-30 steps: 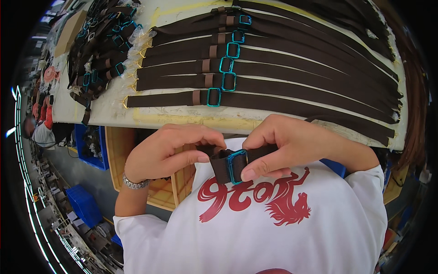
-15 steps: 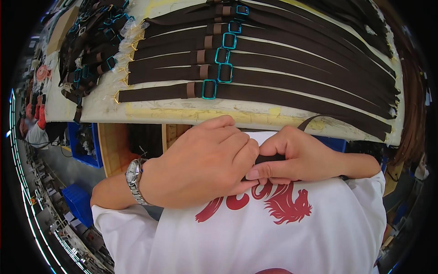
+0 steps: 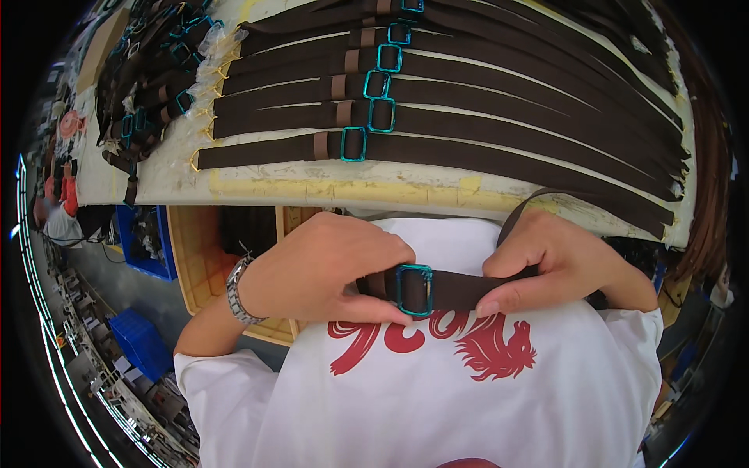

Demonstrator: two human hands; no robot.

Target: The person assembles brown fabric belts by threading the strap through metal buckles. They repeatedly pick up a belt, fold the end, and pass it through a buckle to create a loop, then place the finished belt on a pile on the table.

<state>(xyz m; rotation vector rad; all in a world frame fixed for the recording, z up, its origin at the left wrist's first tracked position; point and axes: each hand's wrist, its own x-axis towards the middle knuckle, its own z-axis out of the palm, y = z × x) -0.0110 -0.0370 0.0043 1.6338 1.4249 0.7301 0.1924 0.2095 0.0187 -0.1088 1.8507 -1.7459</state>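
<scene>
A dark brown webbing strap (image 3: 460, 292) is stretched between my hands in front of my white shirt. It carries a rectangular buckle (image 3: 414, 289) with a blue-green sheen, and a brown loop (image 3: 376, 284) sits just left of that. My left hand (image 3: 335, 269), with a metal wristwatch at the wrist, grips the strap beside the loop. Thumb and fingers of my right hand (image 3: 538, 261) pinch it right of the buckle. Beyond my right hand the strap curves up toward the table edge. Similar straps (image 3: 499, 160) with buckles lie side by side on the table.
The pale table (image 3: 273, 185) has yellow tape along its near edge. A heap of straps with buckles (image 3: 148, 101) lies on its left. Below are a wooden-coloured bin (image 3: 191, 249) and blue crates (image 3: 140, 343). Brown strips (image 3: 714, 156) hang at the right, and another person (image 3: 62, 222) is far left.
My hands have drawn apart from each other, the right one moving right. The strap, buckle and brown loop between them have come into sight.
</scene>
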